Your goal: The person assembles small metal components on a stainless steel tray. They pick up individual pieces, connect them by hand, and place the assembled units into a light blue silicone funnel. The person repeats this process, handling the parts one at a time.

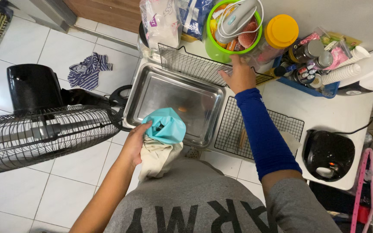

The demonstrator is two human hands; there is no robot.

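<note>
A black standing fan (35, 129) is seen at the far left, its wire cage lying toward nine o'clock of the left hand (135, 142); a striped cloth (87, 71) lies on the floor tiles beyond it, toward eleven o'clock. The left hand is closed around a bundle of cloths, a teal cloth (167, 125) uppermost and a beige cloth (158, 157) hanging beneath it; the bundle is held at the near left corner of the steel tray (152, 92), partly over its rim. The tray's long axis runs from about ten o'clock to four o'clock, and its open face is turned straight up; it lies at one o'clock from the left hand, which is much the nearer of the two. The right hand (240, 75), its forearm in a blue sleeve (264, 133), is laid with fingers spread on the upper wire rack (195, 64), just below a green tub (221, 49); whether anything is pinched there cannot be told. A second wire rack (290, 125) lies flat under the forearm, at three o'clock of the tray; a yellow-lidded jar (279, 32) and a black appliance (329, 155) stand further right.
</note>
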